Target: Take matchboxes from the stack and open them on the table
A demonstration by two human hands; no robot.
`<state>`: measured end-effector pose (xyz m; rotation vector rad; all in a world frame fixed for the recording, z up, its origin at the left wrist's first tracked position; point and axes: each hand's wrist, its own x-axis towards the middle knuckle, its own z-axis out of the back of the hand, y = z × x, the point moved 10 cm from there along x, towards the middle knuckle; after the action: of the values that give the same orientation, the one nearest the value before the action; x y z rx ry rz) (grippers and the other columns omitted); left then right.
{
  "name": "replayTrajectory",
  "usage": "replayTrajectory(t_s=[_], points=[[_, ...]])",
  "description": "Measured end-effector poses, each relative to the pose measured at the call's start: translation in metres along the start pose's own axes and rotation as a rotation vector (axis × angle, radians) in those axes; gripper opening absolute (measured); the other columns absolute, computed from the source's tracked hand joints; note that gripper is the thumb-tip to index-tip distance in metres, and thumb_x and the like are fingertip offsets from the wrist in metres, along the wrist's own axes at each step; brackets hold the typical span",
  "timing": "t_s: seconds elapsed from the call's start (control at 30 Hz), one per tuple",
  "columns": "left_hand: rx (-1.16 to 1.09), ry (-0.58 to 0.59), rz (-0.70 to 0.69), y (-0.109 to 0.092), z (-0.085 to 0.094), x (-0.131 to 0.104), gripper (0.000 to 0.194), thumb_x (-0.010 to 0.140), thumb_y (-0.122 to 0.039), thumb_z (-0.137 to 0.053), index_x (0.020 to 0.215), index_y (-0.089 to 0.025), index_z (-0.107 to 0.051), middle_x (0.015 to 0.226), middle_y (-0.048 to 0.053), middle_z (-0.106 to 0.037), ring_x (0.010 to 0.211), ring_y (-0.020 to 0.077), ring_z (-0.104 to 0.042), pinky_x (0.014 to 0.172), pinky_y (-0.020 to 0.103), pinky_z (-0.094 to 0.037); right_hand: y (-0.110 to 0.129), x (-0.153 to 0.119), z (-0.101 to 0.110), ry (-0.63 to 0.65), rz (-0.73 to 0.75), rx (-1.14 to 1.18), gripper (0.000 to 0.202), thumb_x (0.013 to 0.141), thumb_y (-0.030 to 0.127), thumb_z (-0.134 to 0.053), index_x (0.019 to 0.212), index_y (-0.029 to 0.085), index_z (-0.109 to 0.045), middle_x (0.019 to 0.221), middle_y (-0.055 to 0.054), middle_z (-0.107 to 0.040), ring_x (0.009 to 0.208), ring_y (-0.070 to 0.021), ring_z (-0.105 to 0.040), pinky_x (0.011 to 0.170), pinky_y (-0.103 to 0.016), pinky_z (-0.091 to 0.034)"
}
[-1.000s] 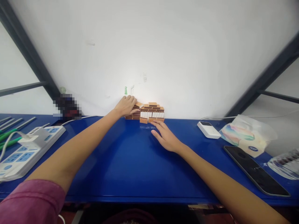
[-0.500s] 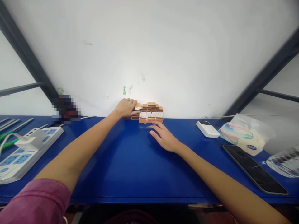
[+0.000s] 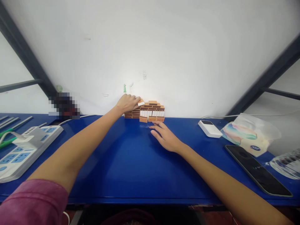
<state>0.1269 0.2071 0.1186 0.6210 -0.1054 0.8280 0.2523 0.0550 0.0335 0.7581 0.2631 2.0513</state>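
Small orange and brown boxes form a stack (image 3: pixel 152 113) against the wall at the back of the blue table, some showing white sides. At the stack's upper left, my left hand (image 3: pixel 128 102) grips one small box (image 3: pixel 141 102) with an orange top and a white end. The fingers are bent around it, and the hand hides part of the stack behind it. My right hand (image 3: pixel 166 136) rests just in front of the stack's lower right, fingers apart and holding nothing.
At the left lie a white power strip (image 3: pixel 35 150) with a plugged-in adapter and several rods. On the right are a white device (image 3: pixel 210 128), a plastic packet (image 3: pixel 252 134), a black phone (image 3: pixel 257 170) and a clear bottle (image 3: pixel 287 164). Dark metal bars slant on both sides.
My left hand has risen slightly with the small box, uncovering more of the stack's left part. My right hand has stayed nearly in place. The view has shifted a little.
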Motion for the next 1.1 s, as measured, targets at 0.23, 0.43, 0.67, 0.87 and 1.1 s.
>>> replayTrajectory(t_s=[0.23,0.43,0.67,0.87,1.1], points=[[-0.045,0.029,-0.042,-0.061,0.041,-0.087,0.04,0.104,-0.045,-0.044,0.112,-0.012,-0.064,0.102,0.021,-0.068,0.095,0.0351,-0.064,0.074,0.043,-0.039,-0.004,-0.001,0.017,-0.104,-0.005,-0.02,0.058,0.106,0.06,-0.029,0.128,0.023,-0.069,0.14,-0.014,-0.057,0.14,-0.0318,-0.047,0.122,-0.051,-0.035],[-0.13,0.138,-0.03,-0.119,0.024,-0.151,0.037,0.103,-0.046,-0.049,0.108,-0.012,-0.065,0.096,0.017,-0.068,0.085,0.0311,-0.065,0.068,0.039,-0.039,0.022,0.003,0.01,0.067,-0.092,-0.007,0.054,0.104,0.063,-0.038,0.109,0.023,-0.073,0.107,-0.01,-0.074,0.101,-0.0274,-0.067,0.091,-0.043,-0.052],[-0.381,0.145,-0.153,-0.115,0.022,-0.151,0.076,0.085,-0.087,-0.045,0.101,-0.016,-0.066,0.093,0.011,-0.068,0.081,0.0278,-0.067,0.064,0.035,-0.042,0.053,0.009,-0.013,0.324,-0.184,-0.194,0.047,0.084,0.069,-0.068,0.088,0.022,-0.068,0.086,-0.006,-0.073,0.075,-0.0217,-0.063,0.062,-0.031,-0.038],[-0.725,0.17,-0.125,-0.073,0.024,-0.15,0.085,0.066,-0.088,-0.068,0.118,-0.022,-0.065,0.099,0.006,-0.07,0.084,0.025,-0.068,0.069,0.032,-0.046,0.054,0.008,-0.028,0.339,-0.181,-0.161,0.031,0.085,0.047,-0.071,0.074,0.022,-0.056,0.076,-0.001,-0.068,0.065,-0.0162,-0.056,0.058,-0.029,-0.031],[-0.503,-0.12,0.104,0.01,0.036,-0.066,0.041,0.096,-0.051,-0.057,0.115,-0.016,-0.066,0.115,0.015,-0.069,0.107,0.0294,-0.061,0.086,0.038,-0.046,0.056,-0.001,-0.027,0.216,-0.142,-0.189,0.039,0.085,0.058,-0.073,0.094,0.022,-0.06,0.094,-0.005,-0.067,0.072,-0.018,-0.058,0.062,-0.03,-0.035]])
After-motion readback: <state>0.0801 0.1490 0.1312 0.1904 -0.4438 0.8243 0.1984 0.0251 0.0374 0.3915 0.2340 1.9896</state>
